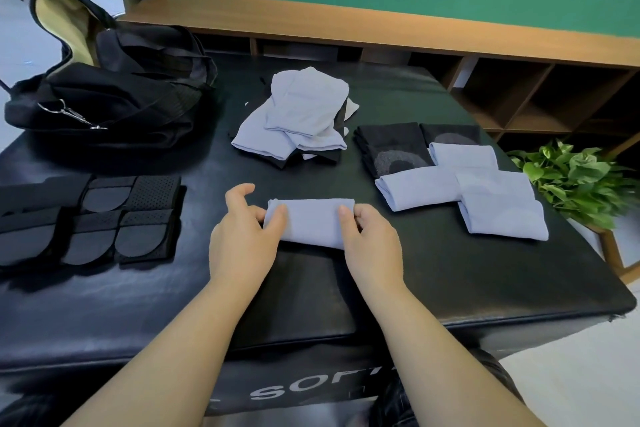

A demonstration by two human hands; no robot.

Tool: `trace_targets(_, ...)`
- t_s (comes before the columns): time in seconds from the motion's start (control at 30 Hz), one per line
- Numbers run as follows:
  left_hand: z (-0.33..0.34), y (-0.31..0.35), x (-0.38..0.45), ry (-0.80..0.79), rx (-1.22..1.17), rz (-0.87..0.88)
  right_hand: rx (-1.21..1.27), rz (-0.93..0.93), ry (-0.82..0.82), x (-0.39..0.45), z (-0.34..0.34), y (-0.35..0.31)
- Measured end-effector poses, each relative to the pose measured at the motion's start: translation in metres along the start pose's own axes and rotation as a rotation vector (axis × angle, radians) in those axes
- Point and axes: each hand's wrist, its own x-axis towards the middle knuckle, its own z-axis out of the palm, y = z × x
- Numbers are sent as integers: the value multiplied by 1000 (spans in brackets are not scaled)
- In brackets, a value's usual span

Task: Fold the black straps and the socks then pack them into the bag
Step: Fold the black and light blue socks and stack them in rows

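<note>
A folded light-blue sock (311, 222) lies in front of me on the black padded table (450, 288). My left hand (242, 236) pinches its left end and my right hand (370, 239) pinches its right end. Behind it lies a loose heap of blue and black socks (298, 114). Folded blue socks (485, 198) and folded black socks (394, 149) lie stacked at the right. Folded black straps (90, 218) sit in rows at the left. The open black bag (114, 94) stands at the far left.
A wooden shelf unit (519, 94) runs behind the table under a green wall. A leafy green plant (575, 180) stands off the right edge. A metal clip (72, 114) hangs on the bag. White lettering marks the table's front face.
</note>
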Motion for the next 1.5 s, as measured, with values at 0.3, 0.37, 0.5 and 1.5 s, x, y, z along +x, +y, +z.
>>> trace_targets(0.3, 0, 0, 0, 72, 164, 102, -106, -15, 30, 1, 3, -1)
trace_targets(0.37, 1, -1, -1, 40, 239, 150, -111, -43, 50, 0, 3, -2)
trace_targets(0.5, 0, -3, -4, 31, 280, 179, -259, -283, 193, -5, 9, 0)
trace_targets(1.5, -1, -9, -14, -415, 397, 633, -523, 54, 196, -21, -51, 54)
